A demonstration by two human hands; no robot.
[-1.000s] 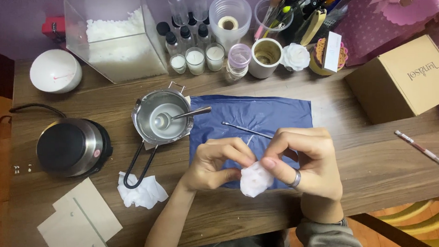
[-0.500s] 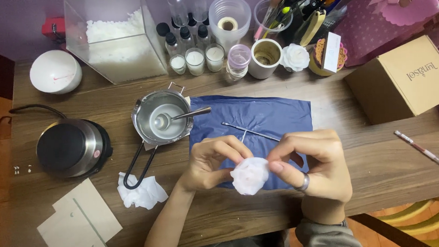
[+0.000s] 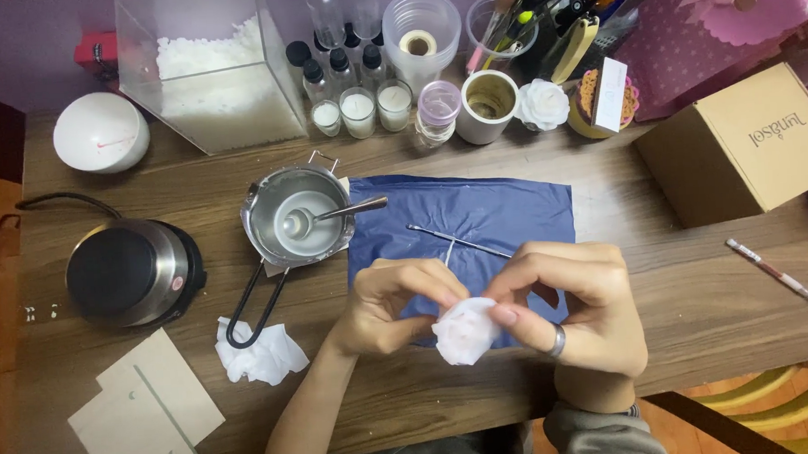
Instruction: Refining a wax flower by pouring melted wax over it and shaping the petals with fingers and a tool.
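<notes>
Both hands, left (image 3: pixel 397 306) and right (image 3: pixel 575 306), pinch a small white flower-shaped piece (image 3: pixel 465 331), possibly wax, above the blue sheet (image 3: pixel 476 210) on the tabletop (image 3: pixel 678 269). A thin stick (image 3: pixel 449 252) rises from it. A metal pot (image 3: pixel 297 225) stands just left.

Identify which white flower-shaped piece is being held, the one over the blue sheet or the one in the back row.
The white flower piece over the blue sheet, pinched between the left hand and right hand. The other white flower stands untouched among the jars.
</notes>
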